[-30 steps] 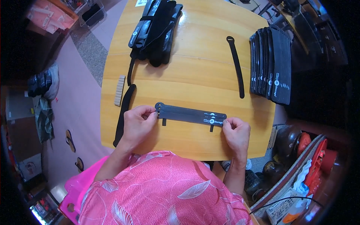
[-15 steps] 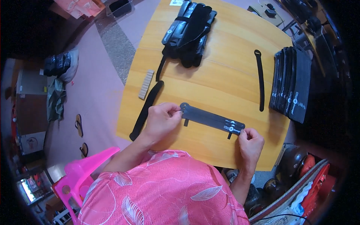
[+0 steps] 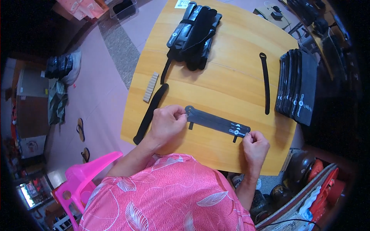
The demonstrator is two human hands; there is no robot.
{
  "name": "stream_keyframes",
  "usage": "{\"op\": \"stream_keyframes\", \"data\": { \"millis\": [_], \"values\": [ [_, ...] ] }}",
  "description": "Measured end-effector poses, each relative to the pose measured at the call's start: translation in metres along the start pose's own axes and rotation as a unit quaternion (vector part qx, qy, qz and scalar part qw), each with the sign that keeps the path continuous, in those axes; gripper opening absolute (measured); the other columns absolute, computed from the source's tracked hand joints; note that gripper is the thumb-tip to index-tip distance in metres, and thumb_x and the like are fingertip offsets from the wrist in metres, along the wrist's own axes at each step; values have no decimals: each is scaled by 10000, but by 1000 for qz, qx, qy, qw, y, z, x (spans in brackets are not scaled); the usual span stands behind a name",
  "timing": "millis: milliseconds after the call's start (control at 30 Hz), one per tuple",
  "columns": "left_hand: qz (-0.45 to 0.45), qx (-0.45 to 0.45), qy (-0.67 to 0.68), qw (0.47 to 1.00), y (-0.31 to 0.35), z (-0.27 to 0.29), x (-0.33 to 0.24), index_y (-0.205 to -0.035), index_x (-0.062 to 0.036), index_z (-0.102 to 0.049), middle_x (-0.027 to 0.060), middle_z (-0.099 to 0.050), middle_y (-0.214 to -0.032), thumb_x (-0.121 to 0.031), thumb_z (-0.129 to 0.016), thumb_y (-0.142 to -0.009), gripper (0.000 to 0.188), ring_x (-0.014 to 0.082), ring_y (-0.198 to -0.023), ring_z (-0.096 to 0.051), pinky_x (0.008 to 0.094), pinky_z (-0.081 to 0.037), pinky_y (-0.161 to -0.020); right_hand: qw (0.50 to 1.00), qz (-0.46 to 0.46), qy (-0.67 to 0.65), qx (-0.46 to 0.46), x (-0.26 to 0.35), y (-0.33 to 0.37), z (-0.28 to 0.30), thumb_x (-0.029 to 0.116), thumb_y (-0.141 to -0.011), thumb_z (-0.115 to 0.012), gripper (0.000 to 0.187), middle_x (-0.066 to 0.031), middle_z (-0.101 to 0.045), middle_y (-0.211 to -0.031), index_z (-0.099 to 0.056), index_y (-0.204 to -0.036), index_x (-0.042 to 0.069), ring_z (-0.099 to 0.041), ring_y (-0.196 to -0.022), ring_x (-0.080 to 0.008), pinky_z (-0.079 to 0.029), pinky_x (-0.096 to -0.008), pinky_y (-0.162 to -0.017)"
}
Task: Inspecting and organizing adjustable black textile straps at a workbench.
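A flat dark strap [image 3: 216, 121] with white printing near its right end is stretched between my hands over the near part of the table. My left hand [image 3: 168, 121] pinches its rounded left end, where overlapping layers with small holes show. My right hand [image 3: 256, 147] pinches the right end, fingers closed. Two short black tabs stick out below the strap. Beside my left hand lies a wide black fabric strip [image 3: 151, 114]. A thin black strap with a looped end [image 3: 265, 84] lies to the right, near an upright row of dark printed straps [image 3: 296, 86].
At the far side of the wooden table [image 3: 231, 86] lies a bundle of black straps [image 3: 192, 36], a narrow strap trailing from it. A ridged beige strip [image 3: 150, 87] sits near the left edge. A pink plastic chair [image 3: 83, 177] stands left; bags and pots crowd the lower right.
My right hand and the strap's right end have shifted very slightly left. Both hands keep their pinch; the other things lie as before.
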State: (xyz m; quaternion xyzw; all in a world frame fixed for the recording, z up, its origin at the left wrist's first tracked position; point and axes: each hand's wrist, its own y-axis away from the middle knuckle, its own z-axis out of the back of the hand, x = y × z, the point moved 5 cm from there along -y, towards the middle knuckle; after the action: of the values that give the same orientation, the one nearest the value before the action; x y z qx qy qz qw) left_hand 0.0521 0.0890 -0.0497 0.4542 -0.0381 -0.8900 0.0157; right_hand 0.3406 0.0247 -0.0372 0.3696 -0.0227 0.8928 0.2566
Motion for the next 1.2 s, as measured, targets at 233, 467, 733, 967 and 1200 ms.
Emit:
{"op": "stream_keyframes", "data": {
  "millis": [233,467,733,967,1200],
  "values": [
    [27,40,-124,991,-6,12,0,-751,-6,-602,122,-586,-572,-204,-740,-709,246,209,-525,-607,327,-470,-510,993,42,106,-23,2,2,-5,112,-718,-642,180,-153,-537,-581,-519,-632,13,-549,-540,-314,-437,-401,-535],
    [-16,27,-80,996,3,14,4,-834,0,-602,109,-578,-591,-174,-746,-751,241,203,-542,-600,334,-462,-519,986,33,161,-22,2,5,0,144,-723,-662,178,-172,-566,-668,-536,-721,17,-574,-646,-360,-450,-446,-607],
    [-340,-33,-123,932,44,16,-38,-1082,10,-592,189,-592,-1064,-75,-674,-768,336,327,-969,-591,410,-466,-779,936,330,109,-58,67,49,-22,112,-803,-597,252,-187,-570,-973,-579,-1022,-12,-558,-912,-350,-446,-446,-795],
    [-322,134,-230,909,49,-14,-15,-1314,7,-449,206,-432,-1386,-244,-592,-858,540,339,-1322,-382,521,-239,-1092,919,352,173,45,53,69,-61,206,-830,-615,504,-173,-490,-1336,-506,-1275,-4,-394,-1305,-314,-245,-541,-1082],
    [-208,229,-43,950,32,1,-9,-1362,-44,-427,165,-382,-1448,-227,-501,-942,464,280,-1376,-321,538,-77,-1128,942,262,210,29,5,54,-16,234,-863,-597,521,-150,-451,-1399,-479,-1332,42,-383,-1329,-310,-199,-562,-1096]
  ]
}}
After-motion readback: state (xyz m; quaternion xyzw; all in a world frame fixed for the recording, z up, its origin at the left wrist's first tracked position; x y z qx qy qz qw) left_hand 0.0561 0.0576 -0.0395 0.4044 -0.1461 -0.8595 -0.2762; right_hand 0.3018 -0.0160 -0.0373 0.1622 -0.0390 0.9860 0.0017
